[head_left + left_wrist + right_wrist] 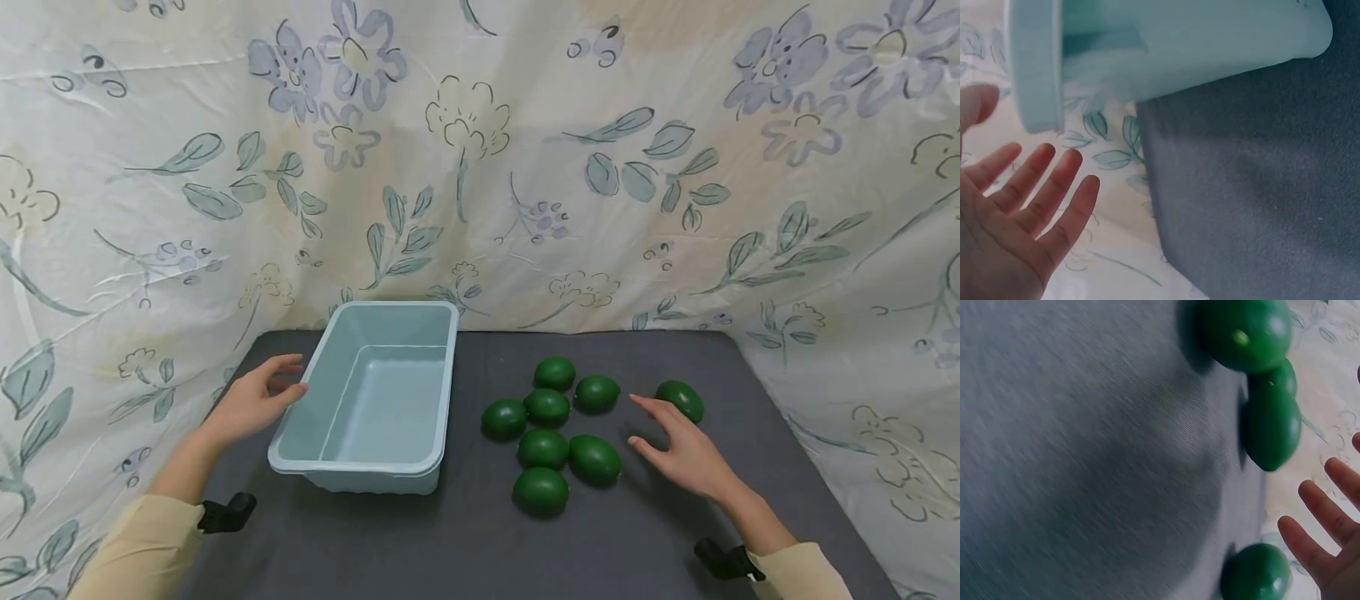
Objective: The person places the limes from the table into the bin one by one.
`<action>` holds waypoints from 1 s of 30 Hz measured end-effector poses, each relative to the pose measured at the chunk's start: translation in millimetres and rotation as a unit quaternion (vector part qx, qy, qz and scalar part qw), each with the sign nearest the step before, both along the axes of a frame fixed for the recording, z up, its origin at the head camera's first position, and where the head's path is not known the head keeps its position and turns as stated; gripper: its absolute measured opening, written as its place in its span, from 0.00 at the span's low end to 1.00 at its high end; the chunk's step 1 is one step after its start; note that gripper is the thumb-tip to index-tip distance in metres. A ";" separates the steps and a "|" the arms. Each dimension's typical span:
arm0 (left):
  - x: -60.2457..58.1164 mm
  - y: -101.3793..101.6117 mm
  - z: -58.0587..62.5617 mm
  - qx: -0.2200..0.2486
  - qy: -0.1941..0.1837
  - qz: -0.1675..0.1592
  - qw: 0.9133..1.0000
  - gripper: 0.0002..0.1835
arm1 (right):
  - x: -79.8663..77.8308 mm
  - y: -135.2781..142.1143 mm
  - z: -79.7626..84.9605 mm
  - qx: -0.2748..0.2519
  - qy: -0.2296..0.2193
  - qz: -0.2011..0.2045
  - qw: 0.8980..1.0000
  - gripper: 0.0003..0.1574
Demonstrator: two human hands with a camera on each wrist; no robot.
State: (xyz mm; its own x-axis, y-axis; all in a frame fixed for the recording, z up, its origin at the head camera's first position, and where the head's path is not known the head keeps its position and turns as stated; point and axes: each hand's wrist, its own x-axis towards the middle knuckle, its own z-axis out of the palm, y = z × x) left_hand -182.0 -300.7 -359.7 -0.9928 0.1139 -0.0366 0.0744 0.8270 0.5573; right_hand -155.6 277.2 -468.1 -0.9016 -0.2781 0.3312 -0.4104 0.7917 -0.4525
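Observation:
A light blue plastic bin (356,468) stands on the left half of the table, with nothing visible inside. My left hand (257,404) is by the bin's left rim, fingers spread and loosely bent; in the left wrist view the fingertips (1089,187) look apart from the rim. Several green limes (546,407) lie in a loose cluster to the right of the bin. My right hand (686,450), fingers extended and holding nothing, hovers between that cluster and a single lime (681,400) at the right, which it partly covers in the head view.
A dark grey table (465,550) lies under everything. Floral cloth (510,208) hangs behind it and along both sides. Black wrist straps (227,512) sit at both cuffs.

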 end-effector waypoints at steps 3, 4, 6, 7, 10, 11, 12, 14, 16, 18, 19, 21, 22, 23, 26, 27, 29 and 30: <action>-1.2 -0.7 -2.8 0.002 0.010 0.014 1.000 0.31 | 2.3 -6.3 -6.6 -0.006 -0.007 0.005 1.000 0.39; -1.3 -0.5 -3.2 0.005 0.011 0.019 1.000 0.31 | 3.0 -8.2 -8.8 -0.009 -0.007 0.007 1.000 0.39; -1.5 0.1 -3.4 0.011 0.012 0.028 0.999 0.30 | 4.2 -12.0 -12.9 -0.012 -0.007 0.011 1.000 0.39; -1.4 0.8 -3.1 0.013 0.012 0.031 0.999 0.30 | 4.7 -13.9 -14.8 -0.013 -0.007 0.013 1.000 0.39; -1.4 2.4 -2.3 0.021 0.007 0.039 0.999 0.29 | 5.7 -19.5 -19.2 -0.013 -0.009 0.021 1.000 0.39; -1.4 3.0 -2.1 0.021 0.006 0.040 0.999 0.29 | 6.2 -21.4 -20.2 -0.011 -0.011 0.023 1.000 0.38; -1.5 3.5 -2.1 0.021 0.003 0.042 0.999 0.29 | 6.6 -23.2 -21.0 -0.011 -0.012 0.026 1.000 0.38; -1.7 4.0 -2.5 0.021 -0.001 0.043 0.999 0.29 | 7.3 -26.8 -22.1 -0.015 -0.014 0.031 0.999 0.38; -2.2 4.0 -3.5 0.020 -0.006 0.043 0.999 0.28 | 7.9 -30.4 -22.7 -0.016 -0.014 0.035 0.999 0.38; -2.8 3.4 -4.9 0.018 -0.012 0.042 0.999 0.28 | 8.1 -33.6 -23.4 -0.020 -0.014 0.038 0.999 0.38; -3.2 3.1 -5.7 0.016 -0.013 0.041 0.999 0.28 | 8.2 -35.2 -23.8 -0.020 -0.015 0.038 0.999 0.38; -3.8 2.5 -7.0 0.016 -0.019 0.039 0.999 0.28 | 8.3 -37.9 -25.0 -0.022 -0.017 0.038 0.999 0.38; -4.1 2.3 -7.6 0.016 -0.023 0.038 0.999 0.27 | 8.3 -39.1 -25.7 -0.023 -0.019 0.038 0.999 0.38; -4.5 2.0 -8.2 0.017 -0.026 0.036 0.999 0.27 | 8.2 -40.1 -26.4 -0.026 -0.023 0.039 0.999 0.38; -5.7 1.6 -9.5 0.024 -0.036 0.031 0.999 0.27 | 8.4 -42.6 -28.6 -0.030 -0.032 0.039 0.998 0.38; -6.1 1.7 -9.7 0.027 -0.040 0.030 0.998 0.27 | 8.5 -43.2 -29.3 -0.031 -0.035 0.040 0.998 0.37; -6.4 1.9 -9.6 0.031 -0.046 0.029 0.998 0.27 | 8.7 -44.5 -30.6 -0.035 -0.043 0.045 0.997 0.36; -6.4 2.1 -9.5 0.032 -0.049 0.029 0.998 0.27 | 9.0 -45.1 -31.2 -0.037 -0.046 0.047 0.997 0.35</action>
State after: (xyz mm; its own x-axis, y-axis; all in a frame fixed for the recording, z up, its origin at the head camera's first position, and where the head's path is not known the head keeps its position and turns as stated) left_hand -188.5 -298.6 -369.2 -0.9899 0.0606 -0.1282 -0.0307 0.7910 0.6110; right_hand -146.7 232.1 -499.2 -0.9003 -0.3401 0.2717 -0.4352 0.7152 -0.5468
